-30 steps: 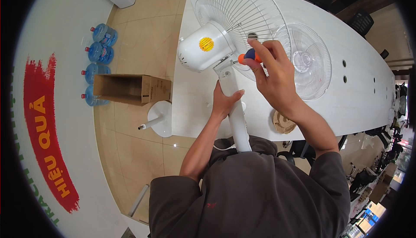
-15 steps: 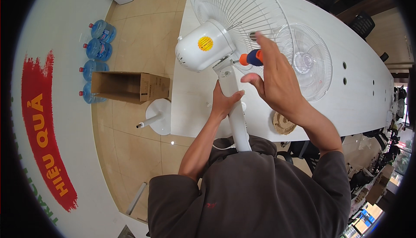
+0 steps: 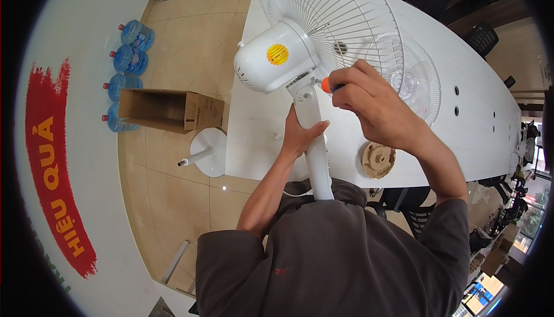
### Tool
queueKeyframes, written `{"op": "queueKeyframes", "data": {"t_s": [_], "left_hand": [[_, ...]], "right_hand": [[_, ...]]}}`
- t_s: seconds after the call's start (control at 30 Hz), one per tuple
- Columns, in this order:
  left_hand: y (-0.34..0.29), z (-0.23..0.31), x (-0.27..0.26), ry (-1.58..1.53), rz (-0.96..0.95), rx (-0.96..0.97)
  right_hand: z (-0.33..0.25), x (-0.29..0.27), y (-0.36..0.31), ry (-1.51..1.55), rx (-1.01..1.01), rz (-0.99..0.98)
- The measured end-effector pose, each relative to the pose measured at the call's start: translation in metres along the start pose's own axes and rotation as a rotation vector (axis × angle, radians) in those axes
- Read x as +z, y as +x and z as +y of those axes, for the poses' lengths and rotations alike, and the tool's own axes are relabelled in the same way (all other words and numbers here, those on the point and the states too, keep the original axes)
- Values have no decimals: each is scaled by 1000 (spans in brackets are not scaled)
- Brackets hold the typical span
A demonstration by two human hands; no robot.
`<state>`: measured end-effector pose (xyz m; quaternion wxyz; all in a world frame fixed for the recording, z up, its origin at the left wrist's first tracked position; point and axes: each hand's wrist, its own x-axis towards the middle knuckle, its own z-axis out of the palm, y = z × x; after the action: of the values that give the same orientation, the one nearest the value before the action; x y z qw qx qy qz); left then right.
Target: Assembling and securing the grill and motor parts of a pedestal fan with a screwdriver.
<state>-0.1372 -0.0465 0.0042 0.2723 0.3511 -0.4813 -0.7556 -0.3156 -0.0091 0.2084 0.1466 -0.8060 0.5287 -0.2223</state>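
Note:
A white electric fan leans against my torso, its motor housing (image 3: 258, 57) marked with a round yellow sticker. One wire grille half (image 3: 363, 14) is fixed to the front of it. My left hand (image 3: 302, 132) wraps round the white neck (image 3: 314, 164) below the tilting joint. My right hand (image 3: 369, 100) closes round the handle of a screwdriver (image 3: 326, 85), of which only the orange end and part of the shaft show. The screwdriver's shaft points at the joint under the motor; whether its tip sits in a screw I cannot tell.
Another round grille (image 3: 424, 106) with a clear fan blade lies on the white table (image 3: 479, 144). A moulded cardboard piece (image 3: 378, 160) rests near the table's edge. On the floor are an open carton (image 3: 203, 113), a round white base with a pole (image 3: 209, 152) and several blue water bottles (image 3: 130, 60).
My right hand, open beside the screwdriver before, has closed round its handle. The fan head and grille have shifted slightly to the right. My left hand keeps its hold.

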Motion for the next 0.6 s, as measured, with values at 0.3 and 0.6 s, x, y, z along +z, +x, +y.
{"op": "queueKeyframes", "data": {"t_s": [0.3, 0.6], "left_hand": [[4, -6, 0, 10, 3, 13], [3, 0, 3, -7, 11, -1]], "right_hand": [[-17, 26, 9, -263, 499, 286], [-1, -4, 5, -73, 41, -16]]}}
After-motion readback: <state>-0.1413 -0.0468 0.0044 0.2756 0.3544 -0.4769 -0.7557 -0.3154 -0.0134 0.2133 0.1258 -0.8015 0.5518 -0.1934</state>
